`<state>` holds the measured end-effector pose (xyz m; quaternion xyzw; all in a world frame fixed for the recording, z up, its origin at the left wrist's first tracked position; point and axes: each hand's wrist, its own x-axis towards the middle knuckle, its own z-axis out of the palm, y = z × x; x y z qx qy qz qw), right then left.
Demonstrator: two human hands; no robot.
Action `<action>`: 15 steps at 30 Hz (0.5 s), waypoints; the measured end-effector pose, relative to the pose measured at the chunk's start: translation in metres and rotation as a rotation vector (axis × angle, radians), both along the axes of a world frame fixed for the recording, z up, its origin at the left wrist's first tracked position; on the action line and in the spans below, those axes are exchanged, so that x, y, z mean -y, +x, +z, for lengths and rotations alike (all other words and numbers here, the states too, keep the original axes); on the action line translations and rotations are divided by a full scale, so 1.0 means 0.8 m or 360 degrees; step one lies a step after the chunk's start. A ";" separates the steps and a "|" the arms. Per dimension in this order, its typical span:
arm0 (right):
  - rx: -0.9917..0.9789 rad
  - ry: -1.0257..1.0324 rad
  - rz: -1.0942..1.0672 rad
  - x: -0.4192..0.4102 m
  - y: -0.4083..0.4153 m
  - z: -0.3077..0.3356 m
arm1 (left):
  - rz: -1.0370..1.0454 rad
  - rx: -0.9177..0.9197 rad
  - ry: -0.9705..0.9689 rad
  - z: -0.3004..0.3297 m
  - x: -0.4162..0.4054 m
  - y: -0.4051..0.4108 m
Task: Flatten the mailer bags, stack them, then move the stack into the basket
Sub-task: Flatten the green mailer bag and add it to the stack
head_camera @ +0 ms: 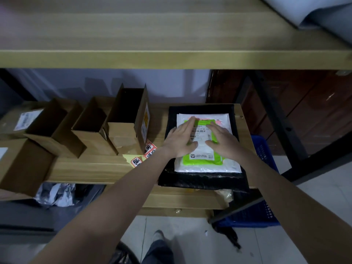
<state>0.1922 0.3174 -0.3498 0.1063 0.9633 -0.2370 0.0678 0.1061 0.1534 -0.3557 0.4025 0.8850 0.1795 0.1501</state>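
A stack of mailer bags lies on the right end of the wooden shelf (pixel 99 168). The lowest is a large black mailer (pixel 202 181), on it a white mailer (pixel 209 166), and on top a bright green mailer (pixel 203 159) with a white shipping label. My left hand (pixel 181 140) and my right hand (pixel 222 140) both rest palm-down on the green mailer, fingers spread flat and apart, gripping nothing. A blue plastic basket (pixel 266 155) stands on the floor to the right, below the shelf's end, partly hidden by my right arm.
Several open cardboard boxes (pixel 91 128) stand on the shelf's left and middle. Red-and-white stickers (pixel 144 153) lie beside the stack. An upper shelf board (pixel 171 58) overhangs. A black metal frame post (pixel 278 119) runs at the right. Crumpled plastic lies under the shelf.
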 end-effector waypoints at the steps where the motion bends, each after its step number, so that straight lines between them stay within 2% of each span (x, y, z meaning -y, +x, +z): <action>1: -0.0049 -0.0004 0.0008 0.000 0.005 0.009 | -0.0008 -0.0031 0.0033 0.010 0.005 0.002; 8: -0.0156 0.0051 0.0089 0.000 0.042 0.082 | -0.0162 -0.0219 0.0027 0.075 0.044 0.031; 15: -0.0275 0.0199 0.0346 0.041 0.096 0.172 | -0.0210 -0.0418 0.0286 0.146 0.095 0.072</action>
